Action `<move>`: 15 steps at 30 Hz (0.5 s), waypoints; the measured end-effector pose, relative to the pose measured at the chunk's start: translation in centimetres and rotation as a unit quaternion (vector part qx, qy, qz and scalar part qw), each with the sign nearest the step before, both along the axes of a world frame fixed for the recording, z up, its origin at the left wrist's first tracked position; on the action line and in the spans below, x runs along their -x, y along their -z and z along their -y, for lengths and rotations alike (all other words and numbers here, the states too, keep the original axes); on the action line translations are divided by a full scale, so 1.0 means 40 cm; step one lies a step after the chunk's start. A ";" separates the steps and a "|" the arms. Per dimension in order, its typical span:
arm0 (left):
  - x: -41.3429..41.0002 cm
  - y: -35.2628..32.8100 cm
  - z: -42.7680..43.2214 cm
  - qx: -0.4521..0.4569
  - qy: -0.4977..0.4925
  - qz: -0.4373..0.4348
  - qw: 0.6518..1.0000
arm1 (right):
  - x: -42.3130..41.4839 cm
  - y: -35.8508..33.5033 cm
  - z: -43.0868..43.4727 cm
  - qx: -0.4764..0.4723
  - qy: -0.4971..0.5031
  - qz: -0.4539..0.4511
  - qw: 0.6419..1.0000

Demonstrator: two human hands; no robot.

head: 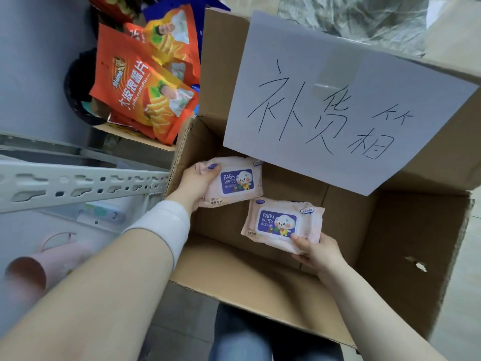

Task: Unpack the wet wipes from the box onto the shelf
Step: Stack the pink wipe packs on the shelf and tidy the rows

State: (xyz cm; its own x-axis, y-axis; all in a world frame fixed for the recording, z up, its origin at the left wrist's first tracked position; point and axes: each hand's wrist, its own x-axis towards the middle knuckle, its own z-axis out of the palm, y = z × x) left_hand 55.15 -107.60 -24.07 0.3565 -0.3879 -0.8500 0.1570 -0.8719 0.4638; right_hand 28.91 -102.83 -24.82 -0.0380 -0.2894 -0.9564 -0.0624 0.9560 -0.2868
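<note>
Now I am pinching one wipes pack (234,181) in my left hand (196,182) and another pack (282,222) in my right hand (316,250), both inside the box (406,243), readying them for the shelf (78,185) at left.

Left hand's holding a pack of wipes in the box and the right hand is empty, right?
Not quite: the head view shows the right hand holds a second pack of wipes too. The left hand does hold its pack in the box.
</note>
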 end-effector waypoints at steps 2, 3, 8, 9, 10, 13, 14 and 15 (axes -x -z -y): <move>0.013 -0.015 -0.014 0.003 -0.008 0.000 1.000 | 0.019 -0.014 -0.005 0.002 -0.002 -0.001 1.000; 0.021 -0.025 -0.023 0.006 -0.007 0.001 1.000 | 0.030 -0.020 -0.010 0.004 -0.005 -0.002 1.000; 0.070 -0.122 -0.080 0.050 -0.041 0.005 0.998 | 0.099 -0.075 -0.035 0.020 -0.015 0.011 1.000; 0.083 -0.153 -0.097 0.062 -0.049 0.010 0.997 | 0.115 -0.094 -0.042 0.023 -0.015 0.016 0.999; 0.096 -0.189 -0.115 0.073 -0.055 0.018 0.996 | 0.130 -0.118 -0.049 0.027 -0.015 0.021 0.999; 0.128 -0.324 -0.181 0.103 -0.078 0.055 0.990 | 0.168 -0.221 -0.073 0.039 -0.023 0.049 0.998; 0.137 -0.376 -0.208 0.110 -0.090 0.068 0.987 | 0.178 -0.261 -0.081 0.042 -0.031 0.058 0.997; 0.146 -0.426 -0.236 0.117 -0.105 0.078 0.985 | 0.189 -0.302 -0.092 0.046 -0.045 0.063 0.996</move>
State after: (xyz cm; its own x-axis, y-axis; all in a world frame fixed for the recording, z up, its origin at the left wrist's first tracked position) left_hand 49.29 -98.15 -7.04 0.5689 -0.4704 -0.6746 0.2326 -0.6947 0.6806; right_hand 21.36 -99.14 -12.73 0.1110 -0.3728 -0.9212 -0.1048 0.9174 -0.3839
